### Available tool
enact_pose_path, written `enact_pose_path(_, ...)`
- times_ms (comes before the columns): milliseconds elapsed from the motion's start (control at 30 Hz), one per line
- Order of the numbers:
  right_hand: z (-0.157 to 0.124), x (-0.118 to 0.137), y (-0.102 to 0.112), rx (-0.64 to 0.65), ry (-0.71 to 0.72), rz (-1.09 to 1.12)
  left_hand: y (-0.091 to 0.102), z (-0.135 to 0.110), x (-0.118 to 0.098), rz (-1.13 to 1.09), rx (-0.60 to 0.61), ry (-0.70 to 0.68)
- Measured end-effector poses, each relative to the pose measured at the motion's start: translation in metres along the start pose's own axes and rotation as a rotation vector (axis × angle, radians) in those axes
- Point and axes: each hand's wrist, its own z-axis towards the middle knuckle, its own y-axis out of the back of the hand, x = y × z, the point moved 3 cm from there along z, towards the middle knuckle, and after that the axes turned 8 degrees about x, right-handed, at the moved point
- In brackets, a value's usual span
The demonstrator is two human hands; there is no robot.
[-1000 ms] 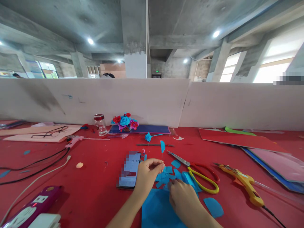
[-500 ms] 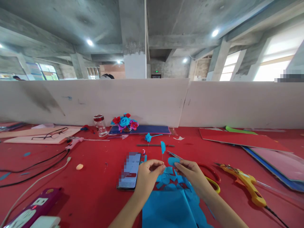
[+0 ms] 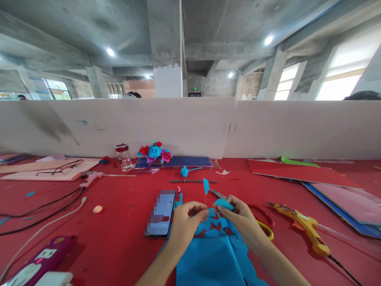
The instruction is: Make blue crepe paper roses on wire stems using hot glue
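My left hand (image 3: 192,218) pinches a thin stem between thumb and forefinger; a blue paper petal (image 3: 206,186) stands upright at the stem's top. Just right of it, my right hand (image 3: 238,212) is closed on another blue petal (image 3: 224,204), a rounded piece that looks slightly curved. Below both hands lie several cut blue paper pieces (image 3: 210,225) and a large blue sheet (image 3: 205,258). Scissors with red and yellow handles (image 3: 269,229) rest partly hidden behind my right hand. A finished blue paper flower (image 3: 184,171) lies farther back.
A phone (image 3: 162,214) lies left of my hands. On the right are a yellow glue gun (image 3: 309,228) and stacked coloured sheets (image 3: 342,202). A purple power strip (image 3: 41,260), a pink glue gun (image 3: 91,178), a jar (image 3: 124,157) and a paper bouquet (image 3: 154,152) are toward the left.
The petal in my right hand has tilted and appears more curved, with the fingers raised around it. My left hand keeps its pinch on the stem, nearly still. The camera view has shifted slightly.
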Motion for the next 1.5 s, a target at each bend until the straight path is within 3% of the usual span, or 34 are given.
enact_pose_path(300, 0.002, -0.004, 0.004, -0.053, -0.007, -0.137, -0.001, -0.001, -0.003, -0.006, -0.006, 0.001)
enact_pose_path(467, 0.001, -0.002, 0.006, -0.086, -0.053, -0.064, -0.002, -0.001, -0.003, -0.024, 0.01, 0.007)
enact_pose_path(633, 0.001, 0.0, 0.009, -0.102, -0.004, 0.026, -0.007, -0.002, -0.006, 0.023, 0.082, -0.057)
enact_pose_path(867, -0.003, -0.001, 0.01, -0.17, 0.016, -0.071, -0.01, -0.006, -0.008, 0.115, 0.104, -0.051)
enact_pose_path(1500, -0.008, 0.006, 0.008, -0.143, -0.014, 0.094, -0.015, -0.006, 0.001, 0.187, 0.133, -0.033)
